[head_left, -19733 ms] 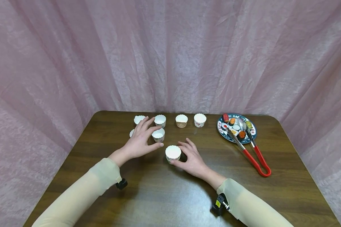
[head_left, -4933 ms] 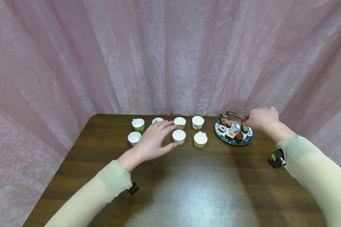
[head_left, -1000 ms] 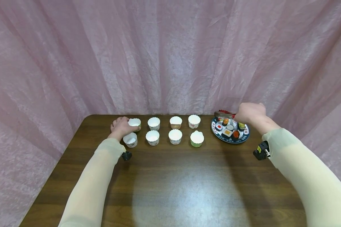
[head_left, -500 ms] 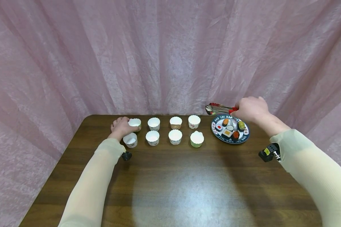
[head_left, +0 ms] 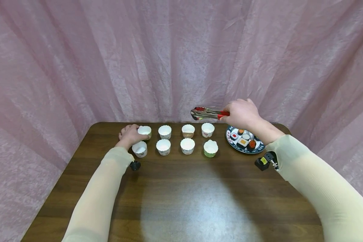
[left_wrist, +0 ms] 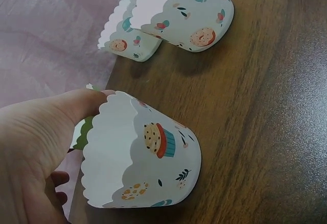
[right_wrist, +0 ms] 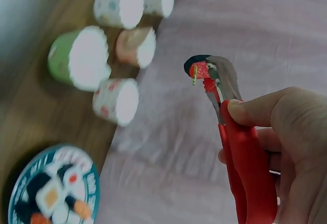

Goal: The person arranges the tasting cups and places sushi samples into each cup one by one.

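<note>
My left hand point(head_left: 129, 136) holds the green paper baking cup point(head_left: 145, 131) at the back left, thumb in front and fingers round its far left side. In the left wrist view that cup is mostly hidden behind a white baking cup point(left_wrist: 153, 162) with a cupcake print. My right hand point(head_left: 244, 113) grips red-handled metal tongs point(head_left: 210, 113) in the air above the back edge. Pinched in their tips is a red-topped, black-wrapped sushi piece point(right_wrist: 199, 70) with a green strip. More sushi pieces lie on a round blue-rimmed plate point(head_left: 243, 150) at the right.
Several printed paper cups stand in two rows along the back, among them a brown one point(head_left: 188, 131) and a front green one point(head_left: 210, 149). A pink curtain point(head_left: 181, 60) hangs behind the wooden table point(head_left: 181, 198).
The tongs have lifted the sushi piece off the plate and moved left above the back cups. My left hand, over the middle cups earlier, stays at the back-left cup. The cups stand in two rows.
</note>
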Demonstrator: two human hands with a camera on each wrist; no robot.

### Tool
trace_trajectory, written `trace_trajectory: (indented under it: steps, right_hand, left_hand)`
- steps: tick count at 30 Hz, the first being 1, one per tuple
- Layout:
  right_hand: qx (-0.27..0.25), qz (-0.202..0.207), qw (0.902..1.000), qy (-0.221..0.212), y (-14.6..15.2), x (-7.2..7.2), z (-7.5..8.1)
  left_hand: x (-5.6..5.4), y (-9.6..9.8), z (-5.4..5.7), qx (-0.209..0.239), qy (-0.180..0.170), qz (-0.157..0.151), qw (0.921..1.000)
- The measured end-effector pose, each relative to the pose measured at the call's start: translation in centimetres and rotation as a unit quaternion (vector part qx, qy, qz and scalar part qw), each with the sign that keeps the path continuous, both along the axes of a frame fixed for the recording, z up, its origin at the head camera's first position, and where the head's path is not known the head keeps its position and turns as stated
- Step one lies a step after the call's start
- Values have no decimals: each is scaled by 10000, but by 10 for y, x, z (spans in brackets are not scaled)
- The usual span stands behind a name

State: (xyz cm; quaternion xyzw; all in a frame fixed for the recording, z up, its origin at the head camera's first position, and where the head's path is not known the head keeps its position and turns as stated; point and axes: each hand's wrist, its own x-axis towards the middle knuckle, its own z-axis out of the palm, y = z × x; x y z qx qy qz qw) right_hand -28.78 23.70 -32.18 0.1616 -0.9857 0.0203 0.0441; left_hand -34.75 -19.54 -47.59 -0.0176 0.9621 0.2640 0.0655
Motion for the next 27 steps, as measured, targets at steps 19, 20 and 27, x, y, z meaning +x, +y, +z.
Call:
trace_trajectory:
  steps: [19,20,27]
  right_hand:
    - [-50,468,9989,78,-115,-28,-25]
    - [-53,455,9989,85,-119,-30,-28]
    - [-2,412,9990,157,-147,-36,-42]
  left_hand:
    - [-1,1,-3,38,-15,-44,10000]
    - [-2,1,-3,43,-2,-58,10000]
    - [-1,1,-3,-60,-67,-62,9999]
